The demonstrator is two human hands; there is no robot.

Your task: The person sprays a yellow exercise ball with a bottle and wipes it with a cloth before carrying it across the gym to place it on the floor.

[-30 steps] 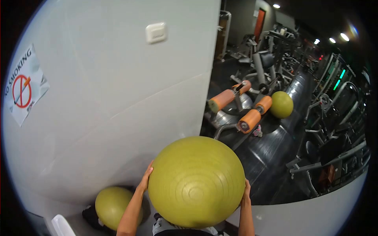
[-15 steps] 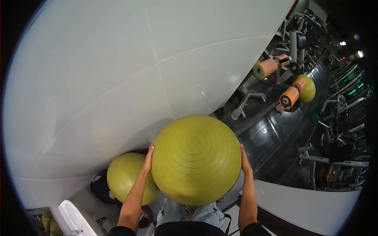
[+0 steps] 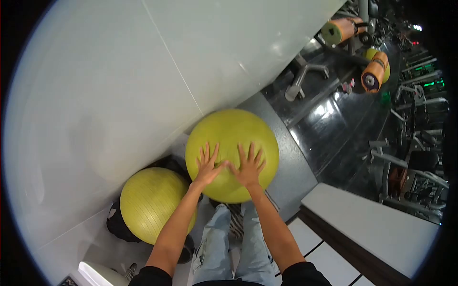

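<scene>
A large yellow-green exercise ball (image 3: 231,128) is in front of my legs, close to the pale wall. My left hand (image 3: 208,167) lies on its upper surface with the fingers spread. Beside it, my right hand (image 3: 248,167) is also laid on the ball, fingers apart. The two thumbs meet or nearly meet in the middle. Neither hand grips anything. To the left, a second yellow-green exercise ball (image 3: 155,205) sits against the wall, near my left forearm.
A black bag (image 3: 118,225) is partly behind the second ball. A white basin (image 3: 100,274) is at bottom left. A white ledge (image 3: 367,224) runs along the right. Beyond are gym machines (image 3: 420,162) and orange foam rollers (image 3: 375,71) on a dark floor.
The held ball has gone down, away from me. My hands have moved from gripping its two sides to lying spread on its top, close together. The view has shifted too.
</scene>
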